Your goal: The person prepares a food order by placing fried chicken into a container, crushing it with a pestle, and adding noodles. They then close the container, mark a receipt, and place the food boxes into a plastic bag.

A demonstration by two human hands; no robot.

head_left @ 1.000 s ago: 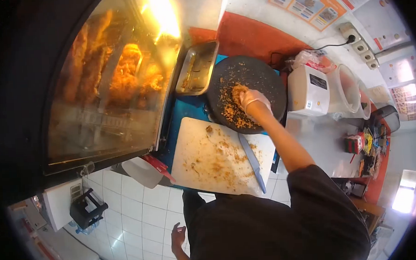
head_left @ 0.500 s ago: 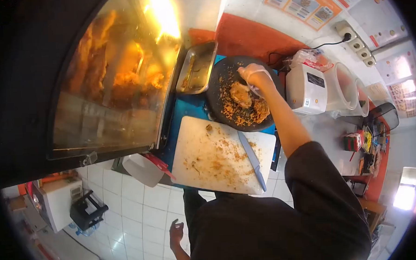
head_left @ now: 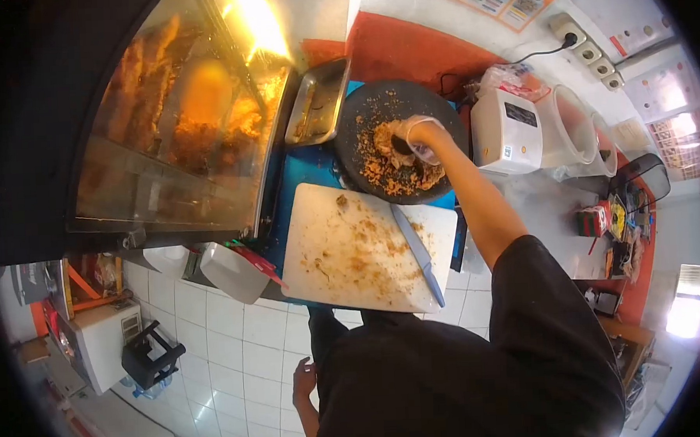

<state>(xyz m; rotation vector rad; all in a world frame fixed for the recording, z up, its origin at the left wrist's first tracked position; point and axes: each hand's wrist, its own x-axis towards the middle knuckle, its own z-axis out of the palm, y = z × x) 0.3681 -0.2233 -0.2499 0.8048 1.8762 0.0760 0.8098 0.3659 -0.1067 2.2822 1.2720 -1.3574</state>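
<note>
My right hand (head_left: 424, 135), in a clear plastic glove, reaches down over a round dark stone mortar (head_left: 361, 112). Its fingers are closed against a piece of crumbed fried food (head_left: 398, 158), which looks like fried chicken. A dark patch shows at the fingers; what they grip is not clear. Orange-brown crumbs (head_left: 375, 167) lie around the food on the stone. Low beside my body hangs my left hand (head_left: 304, 379), empty, its fingers loosely bent and apart. In front of me is a white cutting board (head_left: 319, 228) with crumbs, and a grey-blue knife (head_left: 418, 251) lies across its right side.
At the left stands a lit glass display cabinet (head_left: 176, 179) with fried food. A metal tray (head_left: 321, 95) sits between cabinet and mortar. Right of the mortar are a white boxy appliance (head_left: 506, 130) and clear tubs (head_left: 569, 131). Red-handled tongs (head_left: 260, 263) stick out beside the board.
My right hand has come down and left onto the food near the mortar's middle. My left hand's fingers have curled slightly. The whole view has shifted a little.
</note>
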